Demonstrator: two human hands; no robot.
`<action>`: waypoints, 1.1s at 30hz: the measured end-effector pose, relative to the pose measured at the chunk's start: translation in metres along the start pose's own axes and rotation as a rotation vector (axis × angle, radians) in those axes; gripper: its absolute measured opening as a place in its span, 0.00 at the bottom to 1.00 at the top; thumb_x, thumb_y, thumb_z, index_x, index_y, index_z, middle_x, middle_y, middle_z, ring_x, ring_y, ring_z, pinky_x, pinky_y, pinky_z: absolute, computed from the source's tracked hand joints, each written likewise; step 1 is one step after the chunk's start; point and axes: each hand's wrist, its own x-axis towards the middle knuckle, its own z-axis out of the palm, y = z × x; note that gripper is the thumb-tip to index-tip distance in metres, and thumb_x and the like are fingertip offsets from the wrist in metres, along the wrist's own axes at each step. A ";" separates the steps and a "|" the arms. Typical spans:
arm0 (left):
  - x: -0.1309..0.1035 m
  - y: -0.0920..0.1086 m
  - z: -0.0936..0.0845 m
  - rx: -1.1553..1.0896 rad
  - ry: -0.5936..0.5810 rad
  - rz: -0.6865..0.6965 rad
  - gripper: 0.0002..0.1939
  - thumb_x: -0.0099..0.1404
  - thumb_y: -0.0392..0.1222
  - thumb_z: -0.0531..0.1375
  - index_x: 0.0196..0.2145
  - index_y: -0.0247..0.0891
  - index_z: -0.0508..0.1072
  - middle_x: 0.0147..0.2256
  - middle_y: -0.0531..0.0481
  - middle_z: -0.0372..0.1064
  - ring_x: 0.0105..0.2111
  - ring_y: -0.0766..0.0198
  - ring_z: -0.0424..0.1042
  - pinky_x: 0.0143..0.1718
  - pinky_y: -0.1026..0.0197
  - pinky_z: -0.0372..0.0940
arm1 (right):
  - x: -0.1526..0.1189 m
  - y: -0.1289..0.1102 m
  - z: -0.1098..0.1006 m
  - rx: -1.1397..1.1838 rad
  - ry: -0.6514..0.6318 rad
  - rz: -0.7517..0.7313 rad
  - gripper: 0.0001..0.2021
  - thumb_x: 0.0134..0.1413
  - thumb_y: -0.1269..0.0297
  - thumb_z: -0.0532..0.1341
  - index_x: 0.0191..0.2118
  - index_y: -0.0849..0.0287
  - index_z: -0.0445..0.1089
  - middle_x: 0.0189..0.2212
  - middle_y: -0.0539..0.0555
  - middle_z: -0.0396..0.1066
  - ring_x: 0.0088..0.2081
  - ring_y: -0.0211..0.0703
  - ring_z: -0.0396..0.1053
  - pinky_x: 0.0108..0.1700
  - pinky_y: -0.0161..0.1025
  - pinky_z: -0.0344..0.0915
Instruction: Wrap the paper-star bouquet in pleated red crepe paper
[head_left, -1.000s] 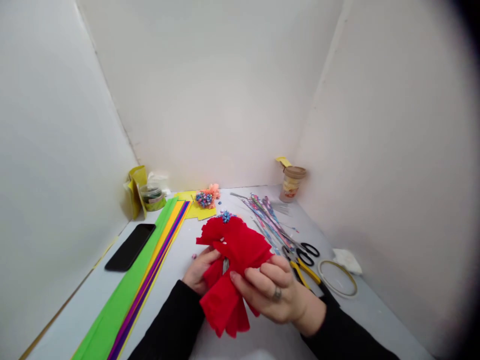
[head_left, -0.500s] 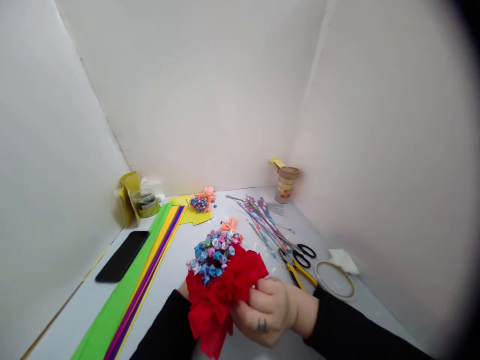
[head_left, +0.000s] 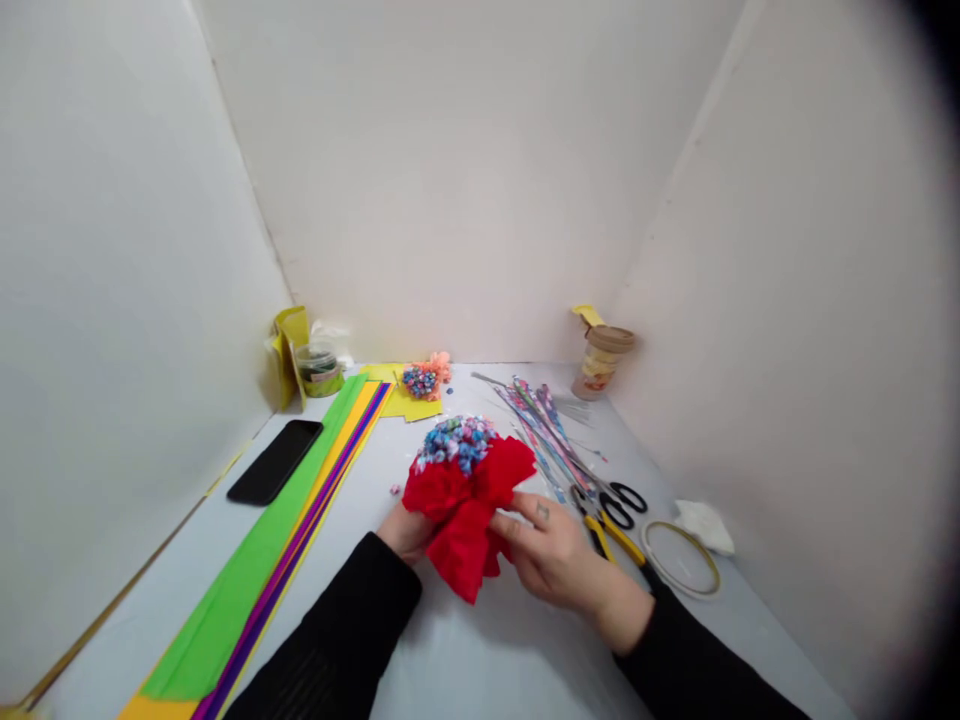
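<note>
A bouquet of small folded paper stars (head_left: 457,442), blue, pink and lilac, tilts away from me over the middle of the table. Ruffled red crepe paper (head_left: 461,545) wraps its near side and flares out in folds. My left hand (head_left: 407,533) supports the bouquet from the left, its fingers hidden behind the red paper. On the other side, my right hand (head_left: 555,560) has its fingers closed at the paper's right edge; a mark shows on one finger. A loose pink star (head_left: 395,490) lies just left of the bouquet.
Coloured paper strips (head_left: 300,540) and a black phone (head_left: 275,462) lie left. At right are patterned strips (head_left: 544,430), scissors (head_left: 621,504), yellow-handled pliers (head_left: 604,530) and a tape roll (head_left: 681,558). A lidded cup (head_left: 603,362), a jar (head_left: 319,370) and a smaller star cluster (head_left: 421,380) stand farther back.
Both hands and the bouquet have moved farther from me, and the bouquet has tipped away, showing more of its red wrapping. The peach tuft behind it is out of sight. My view has shifted slightly.
</note>
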 end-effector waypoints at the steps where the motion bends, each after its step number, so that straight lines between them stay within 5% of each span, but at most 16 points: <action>1: 0.001 -0.001 0.002 -0.032 -0.048 -0.013 0.17 0.53 0.45 0.68 0.39 0.36 0.75 0.41 0.45 0.74 0.45 0.50 0.71 0.45 0.51 0.67 | 0.000 0.003 0.003 0.075 -0.005 0.108 0.16 0.52 0.77 0.51 0.42 0.62 0.71 0.35 0.60 0.73 0.35 0.42 0.72 0.33 0.38 0.69; 4: 0.003 -0.004 0.007 -0.128 -0.137 0.008 0.20 0.45 0.42 0.72 0.37 0.35 0.76 0.37 0.45 0.76 0.44 0.48 0.72 0.47 0.51 0.67 | 0.000 0.011 0.013 0.256 0.064 0.426 0.13 0.52 0.73 0.53 0.37 0.58 0.74 0.34 0.57 0.74 0.35 0.42 0.73 0.37 0.38 0.70; 9: 0.011 -0.010 0.006 -0.127 -0.040 0.094 0.21 0.46 0.38 0.71 0.40 0.33 0.76 0.37 0.43 0.77 0.40 0.51 0.75 0.45 0.52 0.68 | 0.001 0.018 0.033 0.586 0.188 0.975 0.07 0.47 0.64 0.61 0.28 0.59 0.76 0.27 0.54 0.75 0.29 0.43 0.71 0.32 0.39 0.67; 13: 0.013 -0.012 0.004 -0.112 0.020 0.059 0.22 0.42 0.37 0.73 0.37 0.31 0.76 0.36 0.41 0.77 0.37 0.52 0.76 0.44 0.52 0.68 | 0.005 0.020 0.046 0.877 0.334 1.227 0.06 0.37 0.64 0.67 0.23 0.61 0.72 0.21 0.50 0.72 0.23 0.39 0.67 0.27 0.36 0.64; 19: 0.009 -0.007 0.008 -0.134 -0.034 0.051 0.24 0.43 0.37 0.72 0.40 0.32 0.76 0.38 0.41 0.77 0.40 0.52 0.76 0.46 0.53 0.68 | 0.004 0.021 0.056 0.999 0.506 1.245 0.16 0.31 0.64 0.71 0.29 0.59 0.67 0.23 0.48 0.71 0.24 0.40 0.69 0.29 0.37 0.67; 22: 0.011 -0.008 0.007 -0.146 -0.015 0.066 0.23 0.44 0.37 0.72 0.40 0.33 0.76 0.38 0.42 0.77 0.40 0.54 0.76 0.46 0.53 0.68 | 0.002 0.022 0.054 1.024 0.480 1.213 0.17 0.35 0.64 0.70 0.35 0.58 0.67 0.29 0.52 0.74 0.29 0.44 0.71 0.33 0.42 0.69; 28: 0.014 -0.015 0.004 -0.086 0.058 0.092 0.21 0.42 0.36 0.73 0.36 0.33 0.77 0.36 0.43 0.78 0.38 0.54 0.76 0.44 0.53 0.68 | 0.007 0.016 0.050 0.670 0.470 1.094 0.17 0.36 0.66 0.69 0.36 0.57 0.66 0.33 0.53 0.74 0.34 0.46 0.72 0.37 0.41 0.69; 33: 0.010 -0.013 0.005 0.029 0.038 0.160 0.21 0.44 0.38 0.72 0.38 0.34 0.76 0.39 0.45 0.77 0.39 0.54 0.75 0.45 0.53 0.68 | 0.008 0.012 0.050 0.701 0.458 1.104 0.15 0.39 0.67 0.67 0.37 0.58 0.68 0.31 0.53 0.75 0.33 0.45 0.72 0.37 0.42 0.69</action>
